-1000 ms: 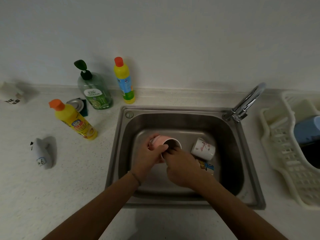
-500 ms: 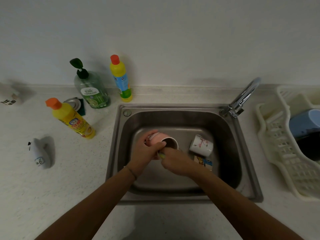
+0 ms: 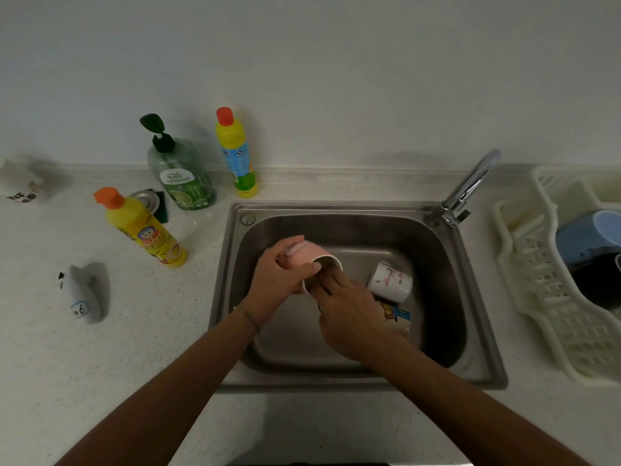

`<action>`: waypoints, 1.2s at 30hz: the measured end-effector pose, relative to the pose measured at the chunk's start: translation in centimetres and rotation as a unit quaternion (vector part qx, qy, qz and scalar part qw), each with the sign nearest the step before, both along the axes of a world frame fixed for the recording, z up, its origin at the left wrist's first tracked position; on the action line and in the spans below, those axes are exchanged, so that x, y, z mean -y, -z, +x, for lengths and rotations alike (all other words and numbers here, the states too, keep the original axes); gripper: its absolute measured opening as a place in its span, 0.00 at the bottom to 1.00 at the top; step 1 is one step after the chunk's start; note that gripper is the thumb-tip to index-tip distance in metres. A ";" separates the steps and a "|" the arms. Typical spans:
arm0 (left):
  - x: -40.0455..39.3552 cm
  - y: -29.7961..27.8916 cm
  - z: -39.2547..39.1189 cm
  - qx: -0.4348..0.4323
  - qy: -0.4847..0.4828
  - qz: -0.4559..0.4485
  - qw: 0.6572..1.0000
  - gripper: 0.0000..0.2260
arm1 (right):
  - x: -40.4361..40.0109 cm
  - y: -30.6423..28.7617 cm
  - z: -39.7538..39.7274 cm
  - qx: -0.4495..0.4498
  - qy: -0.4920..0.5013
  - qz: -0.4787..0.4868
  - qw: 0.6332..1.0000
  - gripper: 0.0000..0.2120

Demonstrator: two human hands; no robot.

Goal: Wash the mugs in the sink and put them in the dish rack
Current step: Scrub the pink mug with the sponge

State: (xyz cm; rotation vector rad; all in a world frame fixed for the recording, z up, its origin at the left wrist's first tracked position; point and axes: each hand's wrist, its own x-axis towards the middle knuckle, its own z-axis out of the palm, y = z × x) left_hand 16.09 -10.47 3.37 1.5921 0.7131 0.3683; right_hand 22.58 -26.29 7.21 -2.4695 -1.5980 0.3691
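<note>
**Pink mug held over the sink, right fingers inside it**

Head view: The left hand (image 3: 280, 280) grips a pink mug (image 3: 311, 255) above the basin of the steel sink (image 3: 349, 210), its fingers (image 3: 285, 245) curled round the mug's side and its thumb across the near wall. The mug lies tilted on its side with the mouth facing the right hand (image 3: 349, 311). That hand's fingers (image 3: 327, 280) reach into the mouth; what they hold, if anything, is hidden, so I cannot tell whether they grasp or merely press.

Just right of the hands, a white mug with pink print (image 3: 389, 282) lies on its side on the sink floor. In front of it, partly hidden by the right hand, lies a cartoon-printed mug (image 3: 395, 314).

The tap (image 3: 465, 190) rises from the sink's back right corner. On the worktop (image 3: 151, 331) to the right stands the white dish rack (image 3: 537, 297), holding a blue mug (image 3: 584, 237) and a dark item beside it.

Left of the sink stand a green pump bottle (image 3: 181, 173), a tall yellow bottle with a red cap (image 3: 237, 153), and a tilted yellow bottle with an orange cap (image 3: 141, 227).
</note>
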 end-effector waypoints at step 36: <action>-0.2 -2.8 0.6 -0.112 0.081 -0.193 0.971 0.22 | 0.2 0.6 1.0 0.008 -0.020 0.027 0.999 0.18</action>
